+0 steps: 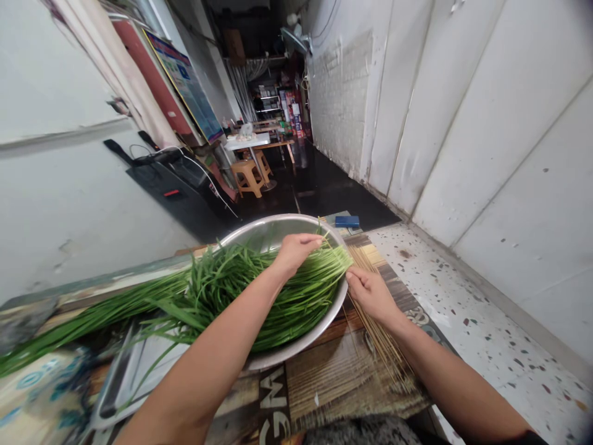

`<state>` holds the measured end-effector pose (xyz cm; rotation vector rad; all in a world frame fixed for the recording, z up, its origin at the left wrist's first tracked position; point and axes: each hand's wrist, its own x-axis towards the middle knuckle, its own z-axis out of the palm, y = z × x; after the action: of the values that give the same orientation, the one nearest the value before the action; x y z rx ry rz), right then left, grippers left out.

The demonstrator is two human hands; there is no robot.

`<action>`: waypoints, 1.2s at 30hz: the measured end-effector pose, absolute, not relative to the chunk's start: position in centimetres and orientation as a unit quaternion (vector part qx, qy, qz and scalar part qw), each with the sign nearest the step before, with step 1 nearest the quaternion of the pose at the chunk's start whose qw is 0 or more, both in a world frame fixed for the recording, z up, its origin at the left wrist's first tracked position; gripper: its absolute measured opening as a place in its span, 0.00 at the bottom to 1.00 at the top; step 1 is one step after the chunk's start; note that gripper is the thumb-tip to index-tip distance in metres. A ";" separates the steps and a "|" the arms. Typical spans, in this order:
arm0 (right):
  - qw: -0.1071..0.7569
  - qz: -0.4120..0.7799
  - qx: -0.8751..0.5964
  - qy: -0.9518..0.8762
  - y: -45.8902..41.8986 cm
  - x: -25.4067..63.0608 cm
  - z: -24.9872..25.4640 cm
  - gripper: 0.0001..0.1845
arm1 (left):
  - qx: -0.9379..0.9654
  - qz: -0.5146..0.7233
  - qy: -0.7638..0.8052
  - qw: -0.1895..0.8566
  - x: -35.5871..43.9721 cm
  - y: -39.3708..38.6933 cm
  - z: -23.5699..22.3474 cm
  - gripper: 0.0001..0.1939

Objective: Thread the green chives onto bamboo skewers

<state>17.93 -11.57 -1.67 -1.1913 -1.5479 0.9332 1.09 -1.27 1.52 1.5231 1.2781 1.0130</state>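
A wide metal bowl (273, 227) in front of me holds a heap of green garlic chives (278, 309), their pale cut ends gathered at its right rim. My left hand (299, 252) reaches over the heap, thumb and fingers pinched on a thin chive stalk near those ends. At the bowl's right edge my right hand (370, 293) is closed in a pinch beside the pale ends; what its fingertips hold is hidden. Under and beside that hand lie many thin bamboo skewers (382, 343) on the table.
More long chives (115, 309) trail left of the bowl, over a metal tray (155, 361). A printed plastic bag (41, 395) lies at the lower left. A blue box (347, 221) sits beyond the bowl. Stools (248, 177) and a small table (248, 142) stand farther back.
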 end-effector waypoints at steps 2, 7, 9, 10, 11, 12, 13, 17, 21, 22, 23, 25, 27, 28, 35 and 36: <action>0.470 0.388 -0.484 -0.627 -11.6 17.9 -1.6 0.17 | 0.612 0.412 0.511 0.441 1.1 -1.3 1.5 0.16; 0.476 0.393 -0.480 -0.624 -11.6 17.9 -1.8 0.16 | 0.618 0.415 0.507 0.436 1.1 -1.4 1.5 0.16; 0.479 0.387 -0.481 -0.624 -11.6 17.8 -1.9 0.16 | 0.621 0.412 0.504 0.436 1.1 -1.5 1.6 0.16; 0.481 0.386 -0.482 -0.623 -11.6 17.8 -2.0 0.17 | 0.624 0.409 0.505 0.435 1.1 -1.5 1.6 0.16; 0.482 0.384 -0.482 -0.622 -11.5 17.8 -2.0 0.17 | 0.627 0.405 0.506 0.432 1.2 -1.6 1.6 0.15; 0.483 0.383 -0.483 -0.621 -11.5 17.7 -2.1 0.17 | 0.632 0.400 0.508 0.427 1.3 -1.7 1.7 0.15; 0.484 0.383 -0.484 -0.620 -11.5 17.7 -2.1 0.17 | 0.641 0.393 0.508 0.419 1.3 -1.8 1.8 0.14; 0.491 0.380 -0.487 -0.614 -11.4 17.7 -2.2 0.17 | 0.706 0.331 0.475 0.408 1.1 -2.0 2.3 0.12; 0.481 0.376 -0.485 -0.626 -11.4 17.8 -2.0 0.18 | 0.746 0.255 0.446 0.423 -0.1 -1.1 2.4 0.14; 0.481 0.372 -0.485 -0.629 -11.4 17.9 -2.0 0.18 | 0.748 0.261 0.456 0.405 -0.4 -0.7 2.2 0.14; 0.481 0.368 -0.486 -0.630 -11.4 17.9 -1.9 0.18 | 0.750 0.273 0.475 0.370 -0.6 -0.2 1.8 0.14; 0.479 0.363 -0.491 -0.630 -11.5 18.0 -1.7 0.18 | 0.762 0.279 0.519 0.267 -0.9 0.7 0.9 0.12; 0.473 0.370 -0.495 -0.627 -11.6 18.0 -1.5 0.18 | 0.783 0.239 0.545 0.181 -0.9 1.7 -0.2 0.10; 0.469 0.377 -0.496 -0.627 -11.7 18.0 -1.4 0.18 | 0.790 0.217 0.552 0.154 -0.8 2.0 -0.7 0.10; 0.454 0.385 -0.495 -0.633 -11.6 18.2 -1.5 0.18 | 0.813 0.175 0.551 0.066 -0.1 2.1 -1.1 0.09; 0.454 0.384 -0.495 -0.634 -11.6 18.3 -1.6 0.18 | 0.817 0.176 0.547 0.054 -0.1 2.0 -0.9 0.09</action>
<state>18.26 -11.56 -1.63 -1.2212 -1.5646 0.9475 -0.08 1.96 -0.90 2.4805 1.6617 0.5335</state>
